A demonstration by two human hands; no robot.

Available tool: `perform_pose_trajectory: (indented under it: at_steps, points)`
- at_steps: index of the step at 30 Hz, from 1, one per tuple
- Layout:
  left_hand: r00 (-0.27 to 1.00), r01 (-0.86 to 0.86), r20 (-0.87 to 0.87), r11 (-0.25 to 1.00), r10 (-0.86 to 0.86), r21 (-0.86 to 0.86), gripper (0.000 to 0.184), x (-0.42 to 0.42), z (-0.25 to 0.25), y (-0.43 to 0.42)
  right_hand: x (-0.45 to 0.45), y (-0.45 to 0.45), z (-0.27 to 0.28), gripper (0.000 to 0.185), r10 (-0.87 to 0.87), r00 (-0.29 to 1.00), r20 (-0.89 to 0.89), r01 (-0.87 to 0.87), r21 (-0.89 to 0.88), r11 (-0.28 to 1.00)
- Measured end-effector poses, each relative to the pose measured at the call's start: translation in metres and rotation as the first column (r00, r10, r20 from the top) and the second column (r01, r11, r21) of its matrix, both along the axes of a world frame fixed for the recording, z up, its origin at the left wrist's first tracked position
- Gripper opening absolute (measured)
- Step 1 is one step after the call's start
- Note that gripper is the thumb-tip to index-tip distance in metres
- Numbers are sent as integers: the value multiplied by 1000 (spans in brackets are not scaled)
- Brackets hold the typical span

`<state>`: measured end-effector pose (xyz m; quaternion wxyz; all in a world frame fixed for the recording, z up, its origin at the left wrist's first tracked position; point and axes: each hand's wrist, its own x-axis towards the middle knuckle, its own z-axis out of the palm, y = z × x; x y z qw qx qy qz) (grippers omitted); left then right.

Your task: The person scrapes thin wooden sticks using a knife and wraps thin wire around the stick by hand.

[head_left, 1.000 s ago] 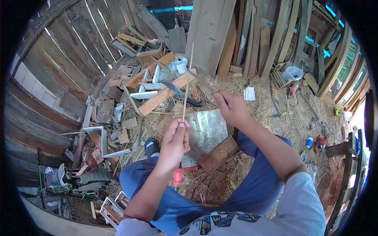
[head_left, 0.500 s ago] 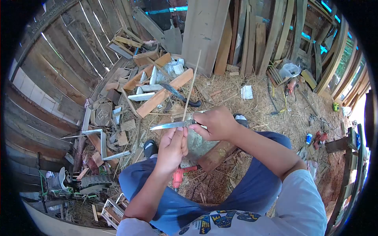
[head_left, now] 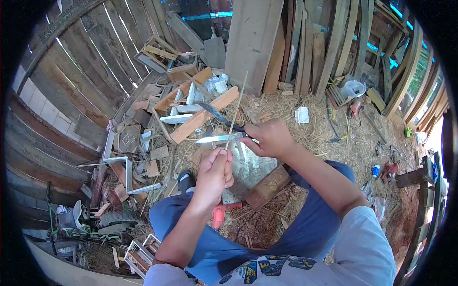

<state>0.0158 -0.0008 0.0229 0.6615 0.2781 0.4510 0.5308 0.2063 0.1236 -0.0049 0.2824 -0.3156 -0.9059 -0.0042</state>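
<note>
My left hand (head_left: pixel 216 174) is closed around the lower end of a thin wooden stick (head_left: pixel 239 102), which points up and away from me. My right hand (head_left: pixel 271 139) grips a knife (head_left: pixel 213 139) by its handle, mostly hidden by the fingers. The blade points left and crosses the stick just above my left thumb. Beyond the hands lies a dark curved blade with a black handle (head_left: pixel 218 115). Below them are a pale flat slab (head_left: pixel 248 169) and a brown wood block (head_left: pixel 267 187).
A red power drill (head_left: pixel 219 215) lies between my legs. Orange-brown planks (head_left: pixel 205 116) and wood scraps are heaped at the left. Boards (head_left: pixel 253 45) lean against the back wall. A white paper (head_left: pixel 301 115) rests on the straw floor; a blue can (head_left: pixel 375 170) is at the right.
My right hand and the knife have shifted a little up the stick, away from my left thumb. The left hand still holds the stick, and the whole view has shifted slightly.
</note>
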Motion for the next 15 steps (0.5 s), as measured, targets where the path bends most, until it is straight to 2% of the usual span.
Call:
perform_pose_trajectory:
  at_steps: [1,3,5,6,8,9,11,13,15]
  points:
    - [1000,-3,4,1000,3,-17,22,-1,0,0,2,3,-2,38,-25,1000,-7,25,-25,999]
    - [999,30,32,999,-29,-28,22,-2,4,-8,19,41,-16,35,-371,925,-80,354,-168,920]
    - [996,69,61,997,-67,-36,23,-5,4,-13,54,64,7,33,-448,888,-100,419,-220,881]
    - [995,79,55,997,-78,-23,23,-7,3,-14,63,68,7,33,-440,893,-99,413,-211,886]
    - [996,68,65,998,-67,-13,24,-9,-1,-11,72,71,5,38,-412,885,-216,384,-162,909]
    - [999,47,27,999,-47,-4,24,-11,-2,-8,66,65,4,38,-405,890,-208,377,-165,912]
    - [999,37,-8,999,-37,-11,25,-11,-4,-4,45,38,6,38,-380,887,-263,286,-334,898]
    - [998,36,-43,999,-36,1,25,-8,-3,0,24,18,11,37,-254,962,-104,218,-270,938]
    - [998,36,-53,999,-36,0,24,-7,-4,1,6,6,1,35,-120,991,-54,108,-183,977]
